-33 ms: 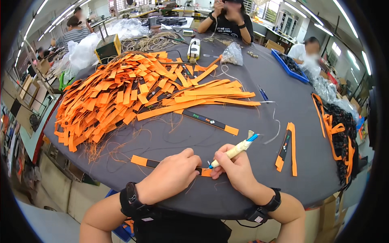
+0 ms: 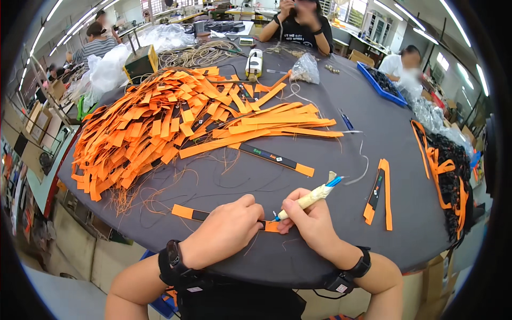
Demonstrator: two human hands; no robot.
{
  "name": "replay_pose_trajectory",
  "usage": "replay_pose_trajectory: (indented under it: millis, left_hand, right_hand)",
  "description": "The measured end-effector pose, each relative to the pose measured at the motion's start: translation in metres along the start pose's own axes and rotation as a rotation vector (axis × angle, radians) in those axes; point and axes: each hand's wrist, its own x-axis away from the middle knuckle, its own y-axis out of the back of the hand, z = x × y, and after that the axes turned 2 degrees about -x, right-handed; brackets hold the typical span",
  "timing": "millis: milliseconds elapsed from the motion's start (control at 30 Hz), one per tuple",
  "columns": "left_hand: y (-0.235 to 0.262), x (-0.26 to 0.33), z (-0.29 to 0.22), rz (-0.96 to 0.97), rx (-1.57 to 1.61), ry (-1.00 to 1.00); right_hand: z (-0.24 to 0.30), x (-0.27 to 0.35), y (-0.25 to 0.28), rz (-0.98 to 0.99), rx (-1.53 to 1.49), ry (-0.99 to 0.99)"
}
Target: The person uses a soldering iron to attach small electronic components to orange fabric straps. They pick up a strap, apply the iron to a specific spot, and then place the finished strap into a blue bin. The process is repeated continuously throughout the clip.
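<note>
In front of me an orange strap with a black label band (image 2: 183, 211) lies across the near table. My left hand (image 2: 229, 226) covers its middle, fingers curled together and pinning it down. In my right hand (image 2: 312, 224) is a pen-like tool wrapped in cream tape (image 2: 308, 201), with a blue back end and a narrow tip. That tip touches the strap near its right orange end, where my right fingers also rest. Just beyond my hands lies another orange strap with a black label band (image 2: 269, 154). My palms and the strap's covered middle are hidden.
A big heap of orange straps (image 2: 154, 117) spreads over the left of the dark table (image 2: 320, 256). Two strap pieces (image 2: 388, 194), a blue pen-like tool (image 2: 346, 120) and a black-and-orange bundle (image 2: 445, 176) lie rightward. A blue tray (image 2: 381, 85) stands far right; people sit beyond.
</note>
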Motion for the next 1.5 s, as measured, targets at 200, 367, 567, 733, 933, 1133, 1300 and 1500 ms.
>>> replay_pose_trajectory:
  millis: [200,367,567,733,933,1133,1300,1500]
  left_hand:
    - [-0.0033,-0.0010,0.0019,-0.075,0.060,0.036]
    - [-0.0051,-0.0009,-0.0026,-0.111,0.178,0.138]
    - [-0.0039,-0.0019,-0.0053,-0.112,0.158,0.162]
    - [-0.0062,-0.0009,-0.0055,-0.143,0.148,0.154]
    - [-0.0071,-0.0013,-0.0049,-0.149,0.149,0.150]
    - [-0.0070,-0.0015,-0.0056,-0.148,0.158,0.155]
    - [-0.0083,-0.0019,-0.0032,-0.154,0.166,0.141]
    - [-0.0073,-0.0024,-0.0039,-0.147,0.171,0.145]
  right_hand:
    - [-0.0057,-0.0009,0.0037,0.022,0.070,0.047]
    - [-0.0054,-0.0025,0.0045,0.049,0.134,0.040]
    - [-0.0053,-0.0027,0.0048,0.054,0.140,0.049]
    - [-0.0078,-0.0030,0.0048,0.059,0.149,0.058]
    - [-0.0061,-0.0027,0.0027,0.055,0.147,0.056]
    - [-0.0057,-0.0024,0.0029,0.052,0.158,0.056]
    - [-0.0064,-0.0033,0.0030,0.049,0.148,0.043]
    - [-0.0056,-0.0032,0.0026,0.054,0.143,0.043]
